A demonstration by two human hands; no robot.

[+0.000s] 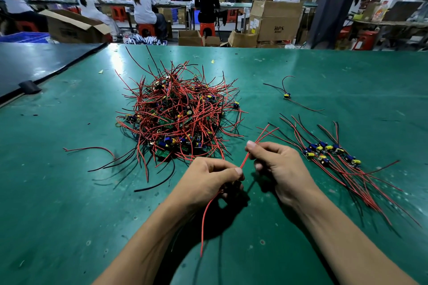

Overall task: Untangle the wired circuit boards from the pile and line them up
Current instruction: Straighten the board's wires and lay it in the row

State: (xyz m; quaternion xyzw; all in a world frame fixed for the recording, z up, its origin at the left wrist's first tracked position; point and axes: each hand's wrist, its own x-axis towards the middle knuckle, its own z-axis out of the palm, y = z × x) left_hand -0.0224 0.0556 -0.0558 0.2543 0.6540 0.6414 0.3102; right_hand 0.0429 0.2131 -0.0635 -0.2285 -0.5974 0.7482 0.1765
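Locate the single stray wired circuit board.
Head view: the lone yellow-and-blue wired circuit board lies far right on the green mat, beyond the lined-up row of boards.

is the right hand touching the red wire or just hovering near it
Touching. The head view shows the red wire running from the left hand up into the right hand, whose fingers curl round it.

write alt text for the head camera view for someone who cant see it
The person's left hand and right hand pinch red wires between them above a green table. A tangled pile of wired circuit boards lies ahead to the left; a lined-up row of boards lies to the right.
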